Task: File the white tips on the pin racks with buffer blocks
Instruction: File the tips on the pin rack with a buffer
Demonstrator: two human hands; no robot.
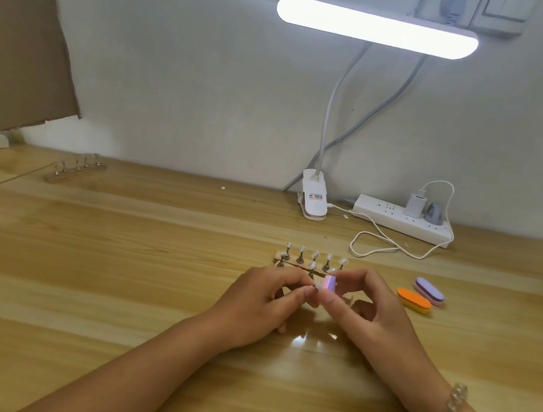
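A wooden pin rack (294,260) with several white tips on metal pins lies on the table just beyond my hands. My right hand (367,308) grips a small pink and purple buffer block (329,283) between thumb and fingers. My left hand (264,303) pinches a pin with a white tip (314,287) and holds it against the block's near end. Both hands hover low over the table, partly hiding the rack's front row. Another pin rack (76,169) lies at the far left.
An orange buffer block (413,300) and a purple one (428,291) lie right of my hands. A clip lamp (312,197), a white power strip (406,220) and a looped cable (382,246) stand at the back. Cardboard (18,44) leans at the left.
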